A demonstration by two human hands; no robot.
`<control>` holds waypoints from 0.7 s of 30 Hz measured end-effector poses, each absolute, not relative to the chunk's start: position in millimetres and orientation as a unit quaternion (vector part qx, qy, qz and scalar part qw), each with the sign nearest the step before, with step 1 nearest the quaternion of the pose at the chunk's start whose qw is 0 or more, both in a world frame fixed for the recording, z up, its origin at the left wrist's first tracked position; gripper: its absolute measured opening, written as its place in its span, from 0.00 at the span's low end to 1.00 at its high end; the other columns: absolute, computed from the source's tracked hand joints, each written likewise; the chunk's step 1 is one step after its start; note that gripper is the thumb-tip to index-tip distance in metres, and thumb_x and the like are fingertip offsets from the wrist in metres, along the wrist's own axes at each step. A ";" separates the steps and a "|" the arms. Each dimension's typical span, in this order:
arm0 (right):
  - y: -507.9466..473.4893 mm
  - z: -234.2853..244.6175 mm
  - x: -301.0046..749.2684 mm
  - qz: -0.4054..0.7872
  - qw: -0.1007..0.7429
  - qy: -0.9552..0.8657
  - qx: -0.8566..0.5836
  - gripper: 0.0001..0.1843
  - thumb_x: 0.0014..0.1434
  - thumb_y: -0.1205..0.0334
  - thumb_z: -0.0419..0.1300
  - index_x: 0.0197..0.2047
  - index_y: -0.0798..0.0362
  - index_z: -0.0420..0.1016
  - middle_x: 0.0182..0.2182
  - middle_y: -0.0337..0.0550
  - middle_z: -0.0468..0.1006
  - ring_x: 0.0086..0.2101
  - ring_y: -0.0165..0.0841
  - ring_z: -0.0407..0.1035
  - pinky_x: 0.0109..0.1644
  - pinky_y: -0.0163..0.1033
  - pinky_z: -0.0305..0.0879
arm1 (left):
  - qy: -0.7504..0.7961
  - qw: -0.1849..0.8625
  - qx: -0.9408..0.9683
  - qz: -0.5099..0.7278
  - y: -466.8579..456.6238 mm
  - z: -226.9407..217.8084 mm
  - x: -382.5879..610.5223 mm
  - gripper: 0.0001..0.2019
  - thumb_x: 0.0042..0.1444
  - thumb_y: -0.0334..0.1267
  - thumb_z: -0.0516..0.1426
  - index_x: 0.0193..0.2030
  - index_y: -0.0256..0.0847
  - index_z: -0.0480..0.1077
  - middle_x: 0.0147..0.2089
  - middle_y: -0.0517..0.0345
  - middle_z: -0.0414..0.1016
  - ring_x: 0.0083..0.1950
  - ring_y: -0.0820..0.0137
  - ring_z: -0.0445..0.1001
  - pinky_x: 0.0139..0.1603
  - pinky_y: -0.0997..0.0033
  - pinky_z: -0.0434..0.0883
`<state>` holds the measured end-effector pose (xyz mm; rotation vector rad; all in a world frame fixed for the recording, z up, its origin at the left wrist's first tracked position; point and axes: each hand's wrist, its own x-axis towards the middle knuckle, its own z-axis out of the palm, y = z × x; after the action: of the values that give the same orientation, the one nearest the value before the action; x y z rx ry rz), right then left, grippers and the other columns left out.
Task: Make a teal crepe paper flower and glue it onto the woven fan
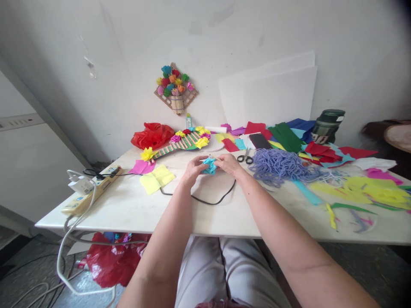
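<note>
Over the middle of the table, both hands hold one small blue crepe paper flower (210, 166) between them. My left hand (193, 168) pinches its left side, and my right hand (227, 164) grips it from the right with bent fingers. Scissors (245, 157) with black handles lie just beyond my right hand. Two yellow paper squares (157, 179) rest to the left of my left hand. Behind the hands lies a woven green fan-like piece (180, 145) trimmed with yellow and pink paper flowers.
A heap of purple yarn (279, 164) and many coloured paper scraps (353, 188) cover the right side. At the left edge sits a power strip (93, 192); its black cable (208, 202) runs under my arms. A dark green bottle (328, 126) stands at the back right.
</note>
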<state>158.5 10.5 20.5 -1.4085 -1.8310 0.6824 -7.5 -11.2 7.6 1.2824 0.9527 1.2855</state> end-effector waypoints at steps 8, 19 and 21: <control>4.3 28.8 162.0 0.182 0.385 -0.723 -0.545 0.16 0.56 0.50 0.54 0.31 0.52 0.76 0.26 0.40 0.77 0.30 0.32 0.67 0.31 0.34 0.54 | 0.377 0.533 0.493 0.576 -9.0 6.8 -7.5 0.20 0.32 0.36 0.67 0.38 0.36 0.75 0.32 0.56 0.76 0.31 0.69 0.73 0.33 0.69 0.70; 2.2 25.5 160.2 -0.003 0.327 -0.768 -0.551 0.18 0.64 0.55 0.49 0.47 0.48 0.78 0.34 0.44 0.81 0.33 0.35 0.71 0.32 0.35 0.53 | 0.346 0.524 0.308 0.715 4.2 3.4 -14.5 0.13 0.34 0.30 0.61 0.31 0.38 0.69 0.27 0.60 0.72 0.28 0.71 0.72 0.36 0.66 0.73; 3.1 23.4 160.8 -0.009 0.337 -0.764 -0.550 0.19 0.64 0.54 0.49 0.51 0.46 0.77 0.35 0.43 0.82 0.34 0.35 0.72 0.33 0.36 0.55 | 0.345 0.501 0.265 0.748 6.8 3.0 -17.0 0.09 0.36 0.29 0.59 0.27 0.38 0.66 0.25 0.61 0.70 0.28 0.73 0.71 0.37 0.66 0.73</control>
<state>160.8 3.1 23.4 -1.4323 -1.9923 -0.0226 -17.0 6.8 3.0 0.6396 0.8351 1.8097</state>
